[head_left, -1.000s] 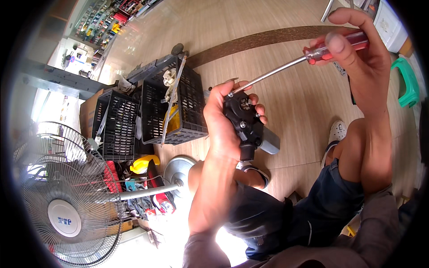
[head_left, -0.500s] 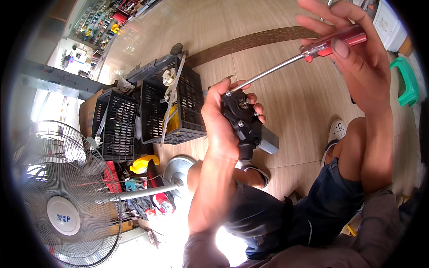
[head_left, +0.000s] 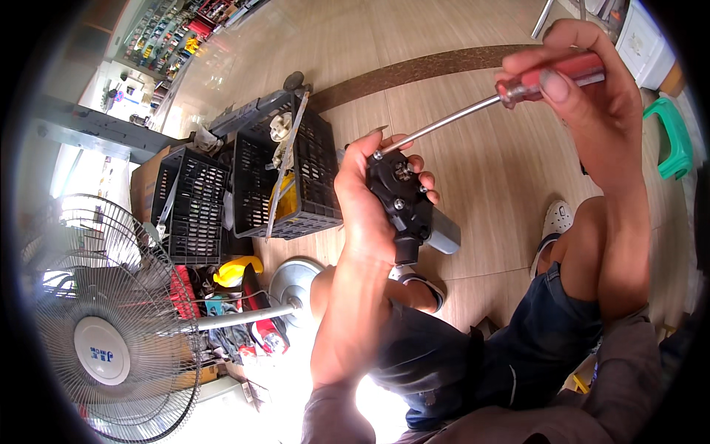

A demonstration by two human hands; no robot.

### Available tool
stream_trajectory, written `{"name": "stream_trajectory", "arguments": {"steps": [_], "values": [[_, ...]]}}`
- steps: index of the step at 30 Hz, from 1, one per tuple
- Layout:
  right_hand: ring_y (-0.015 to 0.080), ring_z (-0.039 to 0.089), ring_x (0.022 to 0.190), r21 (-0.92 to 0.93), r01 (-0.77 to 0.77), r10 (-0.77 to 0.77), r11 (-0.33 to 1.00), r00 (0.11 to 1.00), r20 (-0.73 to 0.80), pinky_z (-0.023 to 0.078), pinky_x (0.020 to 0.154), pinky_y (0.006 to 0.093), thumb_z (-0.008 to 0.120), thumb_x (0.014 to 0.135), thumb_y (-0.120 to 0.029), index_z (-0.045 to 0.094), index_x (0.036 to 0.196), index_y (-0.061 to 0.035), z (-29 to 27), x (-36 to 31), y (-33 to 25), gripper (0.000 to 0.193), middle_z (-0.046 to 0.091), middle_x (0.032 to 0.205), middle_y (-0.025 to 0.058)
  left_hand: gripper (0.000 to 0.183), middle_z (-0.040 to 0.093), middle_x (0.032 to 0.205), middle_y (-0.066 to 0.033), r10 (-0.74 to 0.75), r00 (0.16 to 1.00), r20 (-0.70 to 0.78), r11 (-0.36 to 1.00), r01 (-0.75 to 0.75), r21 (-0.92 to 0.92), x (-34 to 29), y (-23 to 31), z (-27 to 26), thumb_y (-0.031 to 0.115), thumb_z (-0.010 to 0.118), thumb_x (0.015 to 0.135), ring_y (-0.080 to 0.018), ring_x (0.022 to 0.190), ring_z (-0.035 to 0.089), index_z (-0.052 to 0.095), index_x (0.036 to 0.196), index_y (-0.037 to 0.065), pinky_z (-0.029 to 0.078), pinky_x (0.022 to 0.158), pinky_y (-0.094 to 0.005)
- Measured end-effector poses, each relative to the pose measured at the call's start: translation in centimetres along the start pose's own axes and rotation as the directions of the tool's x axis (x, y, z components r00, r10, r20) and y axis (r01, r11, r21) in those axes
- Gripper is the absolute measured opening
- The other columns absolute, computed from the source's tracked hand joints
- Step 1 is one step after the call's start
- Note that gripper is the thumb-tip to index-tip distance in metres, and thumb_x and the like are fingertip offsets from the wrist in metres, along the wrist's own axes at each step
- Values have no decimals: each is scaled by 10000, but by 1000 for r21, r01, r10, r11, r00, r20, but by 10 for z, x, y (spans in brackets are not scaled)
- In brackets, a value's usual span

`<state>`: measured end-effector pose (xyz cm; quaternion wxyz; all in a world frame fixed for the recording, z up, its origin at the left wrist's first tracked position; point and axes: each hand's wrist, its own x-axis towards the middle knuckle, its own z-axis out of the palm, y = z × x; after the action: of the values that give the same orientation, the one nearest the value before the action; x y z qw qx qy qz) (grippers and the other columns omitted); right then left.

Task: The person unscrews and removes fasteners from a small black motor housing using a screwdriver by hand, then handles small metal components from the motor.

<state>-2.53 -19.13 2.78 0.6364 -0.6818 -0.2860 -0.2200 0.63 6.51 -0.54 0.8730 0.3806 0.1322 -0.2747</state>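
My left hand [head_left: 364,207] is wrapped round a small black electric motor with a gearbox [head_left: 403,194], its grey metal can pointing down to the right. Several screws and a toothed shaft show on the motor's upper face. In my right hand [head_left: 592,111] is a screwdriver [head_left: 551,78] with a clear red handle, gripped by thumb and fingers. Its long steel shank slopes down to the left, and the tip meets the screw at the motor's upper left corner, close to my left thumb and forefinger.
Black plastic crates [head_left: 314,170] with parts inside stand at the left. Below them are a standing fan [head_left: 103,349], its round base [head_left: 288,285] and a yellow tool [head_left: 238,271]. A green stool [head_left: 671,140] is at the far right. Tiled floor [head_left: 488,192] lies beneath my hands.
My right fingers have curled from spread out to closed round the handle, and the handle has turned. The screwdriver tip stays at the same screw; my left hand and the motor hold still.
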Motion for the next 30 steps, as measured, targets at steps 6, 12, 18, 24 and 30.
{"name": "stream_trajectory", "arguments": {"steps": [6, 12, 18, 24, 30], "values": [[272, 694, 1029, -95, -93, 77, 991, 984, -161, 591, 854, 379, 598, 993, -162, 492, 1233, -6, 12, 3, -10, 305, 679, 1092, 154, 410, 612, 747, -101, 9, 1000, 8, 1000, -9, 2, -1, 1, -1, 436, 553, 887, -271, 683, 592, 678, 973, 55, 480, 619, -382], [244, 713, 957, -104, 35, -50, 994, 988, -149, 603, 795, 329, 612, 994, -194, 544, 1151, 6, 19, 6, -10, 263, 663, 974, 95, 409, 615, 748, -104, 12, 1000, 0, 1000, -12, 8, 0, 0, 0, 432, 552, 889, -272, 685, 596, 679, 977, 53, 481, 616, -383], [231, 718, 921, -270, -196, 139, 943, 966, -218, 604, 796, 322, 631, 985, -267, 564, 1124, 7, 6, 1, -8, 315, 628, 962, 77, 406, 617, 751, -107, 11, 1000, 6, 1000, -11, 17, 1, -2, 1, 428, 552, 890, -277, 686, 599, 679, 976, 51, 483, 613, -388], [267, 687, 1037, -90, -82, 63, 993, 980, -190, 582, 881, 388, 609, 989, -222, 459, 1300, -5, 20, 5, -13, 408, 619, 1229, 190, 403, 618, 753, -109, 8, 1000, 13, 1000, -8, 0, 1, -1, -1, 425, 553, 890, -278, 686, 599, 680, 975, 52, 482, 612, -388], [264, 680, 1051, -25, -72, 71, 997, 997, -15, 560, 915, 396, 628, 970, -147, 468, 1204, -23, 4, 0, -7, 309, 660, 1188, 212, 409, 616, 754, -112, 9, 1000, 17, 1000, -9, 2, 2, -1, -2, 424, 552, 891, -280, 682, 595, 681, 981, 47, 479, 612, -388]]}}
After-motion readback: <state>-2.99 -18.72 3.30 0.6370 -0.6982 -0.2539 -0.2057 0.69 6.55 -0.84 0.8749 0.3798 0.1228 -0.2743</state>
